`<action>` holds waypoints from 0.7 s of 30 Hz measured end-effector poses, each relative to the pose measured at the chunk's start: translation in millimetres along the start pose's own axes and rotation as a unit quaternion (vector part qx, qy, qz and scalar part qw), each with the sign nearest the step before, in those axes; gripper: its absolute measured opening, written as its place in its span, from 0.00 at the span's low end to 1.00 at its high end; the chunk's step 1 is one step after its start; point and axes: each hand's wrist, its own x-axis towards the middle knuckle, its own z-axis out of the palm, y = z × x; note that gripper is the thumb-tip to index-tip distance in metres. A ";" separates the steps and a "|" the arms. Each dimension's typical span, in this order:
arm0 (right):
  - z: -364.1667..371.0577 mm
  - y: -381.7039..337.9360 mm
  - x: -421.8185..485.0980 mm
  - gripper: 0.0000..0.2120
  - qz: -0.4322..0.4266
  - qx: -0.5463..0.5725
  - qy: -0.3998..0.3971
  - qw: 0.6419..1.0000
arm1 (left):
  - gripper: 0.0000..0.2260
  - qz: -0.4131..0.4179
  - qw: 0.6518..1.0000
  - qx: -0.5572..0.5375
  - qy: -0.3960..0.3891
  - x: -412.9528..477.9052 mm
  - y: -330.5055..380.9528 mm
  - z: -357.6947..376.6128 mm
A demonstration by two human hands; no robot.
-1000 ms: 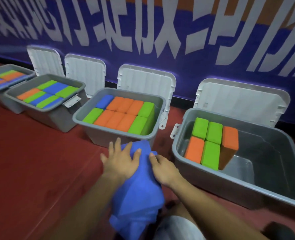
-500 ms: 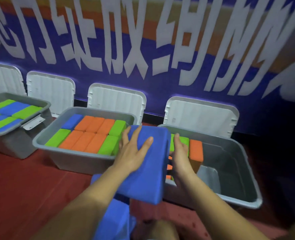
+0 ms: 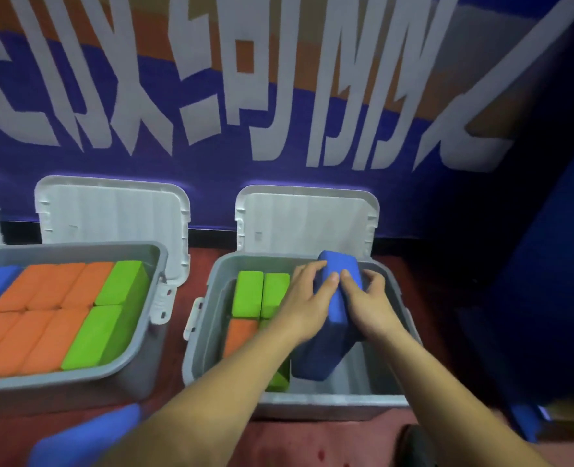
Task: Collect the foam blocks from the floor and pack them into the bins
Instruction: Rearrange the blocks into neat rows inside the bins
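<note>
A blue foam block (image 3: 326, 335) stands tilted on edge inside the right grey bin (image 3: 198, 348). My left hand (image 3: 304, 305) grips its left side and my right hand (image 3: 371, 306) grips its right side, fingers curled over the top edge. Green blocks (image 3: 248, 291) and an orange block (image 3: 240, 332) fill the bin's left part, partly hidden by my left arm. Another blue block (image 3: 83, 436) lies on the red floor at the lower left.
A second grey bin (image 3: 137, 372) to the left is packed with orange, green and blue blocks. White lids (image 3: 110, 210) lean open against the blue banner wall. A dark blue wall closes the right side.
Both hands carried the blue block from the floor up and rightward, then lowered it into the right bin. The view shifted right along the bins.
</note>
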 end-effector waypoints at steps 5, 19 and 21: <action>6.4 20.5 21.5 0.32 -0.029 -0.083 -0.013 0.996 | 0.15 -0.007 0.999 0.010 0.032 19.3 -33.1 17.3; 22.2 46.3 31.8 0.24 -0.015 -0.124 -0.066 0.990 | 0.19 -0.027 0.997 0.068 0.014 15.0 -76.9 25.7; 39.5 62.6 28.5 0.26 -0.022 -0.153 -0.073 0.985 | 0.19 -0.056 0.995 0.085 0.000 13.7 -91.9 26.0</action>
